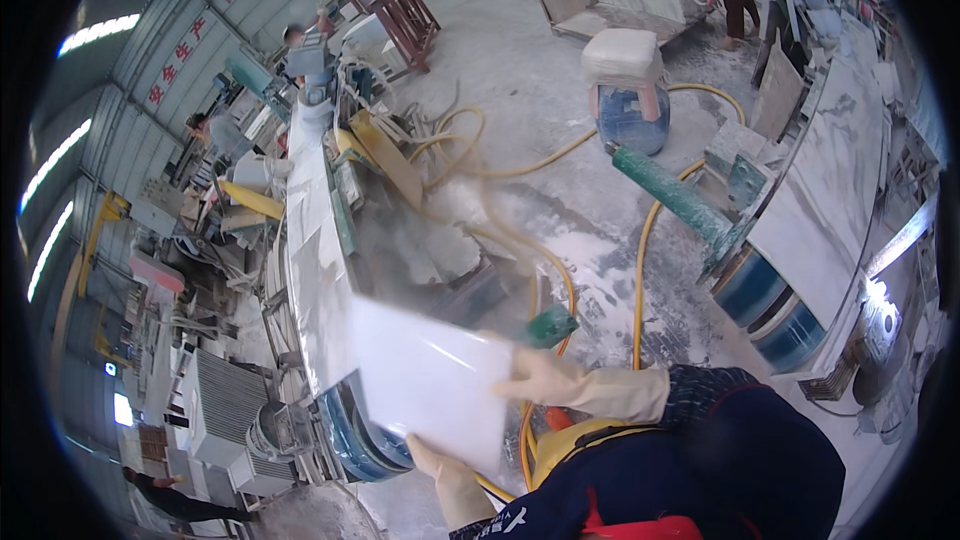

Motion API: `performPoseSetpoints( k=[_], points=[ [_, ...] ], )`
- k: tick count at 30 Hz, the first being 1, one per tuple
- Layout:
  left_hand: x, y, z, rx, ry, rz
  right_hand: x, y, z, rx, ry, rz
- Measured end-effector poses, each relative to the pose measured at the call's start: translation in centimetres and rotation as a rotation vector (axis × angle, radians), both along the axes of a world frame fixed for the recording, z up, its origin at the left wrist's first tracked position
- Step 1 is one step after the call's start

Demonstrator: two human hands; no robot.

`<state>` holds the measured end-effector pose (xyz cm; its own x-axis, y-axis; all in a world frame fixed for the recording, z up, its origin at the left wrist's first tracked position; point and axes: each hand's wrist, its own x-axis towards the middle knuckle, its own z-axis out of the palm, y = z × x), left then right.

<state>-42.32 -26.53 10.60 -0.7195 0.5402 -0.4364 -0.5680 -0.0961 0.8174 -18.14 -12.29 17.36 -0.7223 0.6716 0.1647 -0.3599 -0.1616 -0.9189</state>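
The person in front of me has a white slab (430, 380) in both hands, its glossy face turned up. The left grip (436, 462), in a pale glove, is closed on the slab's edge at six o'clock; the right grip (540, 377), gloved alike, clasps its edge at three. The slab is at the near end of a long tabletop (312, 240), which stretches away toward eleven o'clock; I can't tell whether it rests there or is held just above.

Blue drums (362, 445) stand under that end. Near the right grip, at two o'clock from the slab, is a green block (552, 325). Farther out at two, a yellow hose (640, 270) curves over the dusty floor (590, 205), with a green beam (670, 192) beyond, pointing at a blue barrel (632, 122) at one o'clock. A white bundle (620, 58) sits on the barrel. Grey sheets (222, 405) stand stacked at nine. Other workers are about: one at eleven (312, 55), another at eight (180, 500).
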Motion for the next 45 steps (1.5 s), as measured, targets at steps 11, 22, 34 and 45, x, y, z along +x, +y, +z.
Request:
performPoseSetpoints(
  k=[11, 22, 34, 45],
  points=[
    [22.7, 14.0, 1.1, -0.183, 0.168, -0.594, 29.7, -5.2, -2.0, -0.117, -0.53, -0.77],
    [36.4, 23.5, 0.1, -0.147, 0.771, -1.408, 34.7, -18.6, -4.9, -0.894, -0.13, -1.074],
    [42.7, 24.9, -2.2, -0.121, 0.866, -1.793, 28.7, -22.3, -5.4, -1.18, -0.36, -1.429],
    [43.9, 24.8, -3.4, -0.106, 0.929, -1.865, 26.2, -23.1, -7.1, -1.219, -0.193, -1.528]
  ],
)
